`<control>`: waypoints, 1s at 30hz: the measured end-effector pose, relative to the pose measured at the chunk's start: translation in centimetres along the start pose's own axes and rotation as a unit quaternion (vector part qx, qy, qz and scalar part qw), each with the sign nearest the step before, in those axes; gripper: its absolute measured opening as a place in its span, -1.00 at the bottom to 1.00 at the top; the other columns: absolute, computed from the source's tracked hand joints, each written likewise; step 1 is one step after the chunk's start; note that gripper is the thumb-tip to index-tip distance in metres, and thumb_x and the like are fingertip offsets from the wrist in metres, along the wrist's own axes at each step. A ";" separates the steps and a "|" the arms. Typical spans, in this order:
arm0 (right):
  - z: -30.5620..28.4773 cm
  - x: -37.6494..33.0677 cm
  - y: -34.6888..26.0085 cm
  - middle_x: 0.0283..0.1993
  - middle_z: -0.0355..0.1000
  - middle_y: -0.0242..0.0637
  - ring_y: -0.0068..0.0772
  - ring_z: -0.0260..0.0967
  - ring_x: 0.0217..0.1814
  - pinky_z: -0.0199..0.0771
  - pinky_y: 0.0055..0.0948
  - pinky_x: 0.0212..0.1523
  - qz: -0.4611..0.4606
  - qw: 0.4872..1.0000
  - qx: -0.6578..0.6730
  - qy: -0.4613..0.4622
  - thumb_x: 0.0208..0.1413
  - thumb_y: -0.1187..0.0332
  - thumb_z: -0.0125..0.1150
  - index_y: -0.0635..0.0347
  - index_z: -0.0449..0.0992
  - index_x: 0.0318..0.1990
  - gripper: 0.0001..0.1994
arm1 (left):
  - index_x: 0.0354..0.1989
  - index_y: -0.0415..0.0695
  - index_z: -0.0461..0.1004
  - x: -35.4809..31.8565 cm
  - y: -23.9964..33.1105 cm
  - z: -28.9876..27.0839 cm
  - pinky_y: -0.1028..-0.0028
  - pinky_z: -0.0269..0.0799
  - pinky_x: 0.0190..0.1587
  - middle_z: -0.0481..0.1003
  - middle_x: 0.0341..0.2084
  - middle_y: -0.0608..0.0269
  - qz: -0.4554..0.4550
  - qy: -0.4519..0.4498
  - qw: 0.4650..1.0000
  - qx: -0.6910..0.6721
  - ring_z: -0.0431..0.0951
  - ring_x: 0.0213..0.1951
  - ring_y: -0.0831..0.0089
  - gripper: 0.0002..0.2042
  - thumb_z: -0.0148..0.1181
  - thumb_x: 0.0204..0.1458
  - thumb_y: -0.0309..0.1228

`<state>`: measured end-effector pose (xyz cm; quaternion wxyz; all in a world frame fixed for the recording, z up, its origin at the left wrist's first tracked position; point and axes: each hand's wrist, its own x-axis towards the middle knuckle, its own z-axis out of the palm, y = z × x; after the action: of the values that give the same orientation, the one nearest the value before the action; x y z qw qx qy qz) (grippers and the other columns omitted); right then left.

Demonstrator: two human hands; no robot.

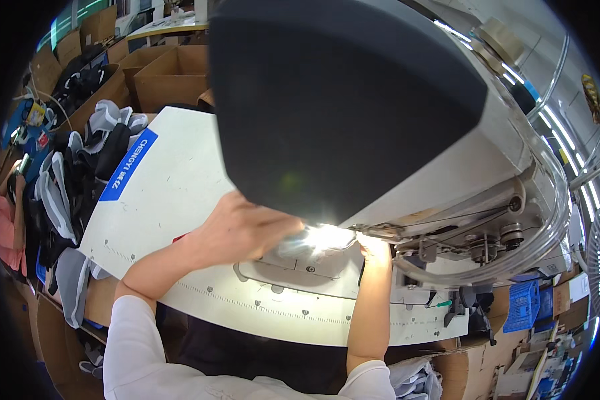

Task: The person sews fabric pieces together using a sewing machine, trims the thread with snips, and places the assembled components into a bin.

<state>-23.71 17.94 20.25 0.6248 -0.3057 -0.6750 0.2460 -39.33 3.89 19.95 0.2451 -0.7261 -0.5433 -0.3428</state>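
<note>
Machine head (347, 100); boxes (170, 77) maybe empty.

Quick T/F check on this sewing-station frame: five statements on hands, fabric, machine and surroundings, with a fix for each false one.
1. Both hands rest on the pale fabric piece under the sewing machine head. True: left hand, right hand.
2. The work light is off. False: a bright glare lights the fabric at the needle area.
3. A pile of grey and black fabric pieces lies to the person's left. True.
4. The table is dark green. False: it is white, with a blue label.
5. Cardboard boxes stand beyond the table. True.
</note>
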 end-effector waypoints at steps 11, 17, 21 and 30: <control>3.0 -8.8 -8.0 -0.15 0.49 -0.19 -0.18 0.45 -0.13 0.41 -0.41 -0.19 -0.335 0.919 0.084 -0.192 -0.08 0.51 0.35 0.28 0.45 -0.23 -0.75 | -0.23 -0.22 0.46 0.3 -3.5 -8.7 0.69 0.41 -0.20 0.51 -0.33 0.32 -0.328 0.239 0.781 -0.474 0.51 -0.31 0.68 -0.83 0.04 -0.01 -0.58; 4.2 -6.8 -9.2 -0.21 0.48 -0.14 -0.12 0.42 -0.25 0.42 -0.41 -0.26 -0.217 0.928 -0.003 -0.302 -0.13 0.48 0.43 0.35 0.44 -0.16 -0.64 | -0.33 -0.16 0.47 0.0 -3.6 -10.3 0.79 0.17 -0.63 0.42 -0.56 0.46 -0.366 0.237 0.801 -0.410 0.37 -0.57 0.83 -0.82 0.09 0.18 -0.30; 1.3 -7.9 -10.1 -0.43 0.41 -0.22 -0.40 0.40 -0.42 0.38 -0.47 -0.37 0.012 0.893 0.178 -0.414 -0.03 0.46 0.37 0.33 0.44 -0.28 -0.78 | -0.32 -0.23 0.52 -0.6 -4.4 -10.8 0.51 0.30 -0.24 0.47 -0.54 0.27 -0.171 0.134 0.975 -0.047 0.45 -0.30 0.48 -0.81 0.18 0.09 -0.33; -3.0 -8.1 -5.6 -0.50 0.47 -0.39 -0.72 0.33 -0.47 0.35 -0.63 -0.44 0.179 0.885 0.169 -0.395 -0.05 0.45 0.41 0.31 0.48 -0.37 -0.80 | -0.17 -0.36 0.45 0.8 -2.2 -2.9 0.52 0.38 -0.22 0.54 -0.37 0.21 -0.288 -0.139 0.814 -0.485 0.43 -0.31 0.61 -0.68 0.21 0.11 -0.29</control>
<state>-21.10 8.03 18.93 0.2943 -0.1885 -0.7478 0.5645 -42.01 2.90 22.40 -0.3270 -0.6006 -0.5192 -0.5126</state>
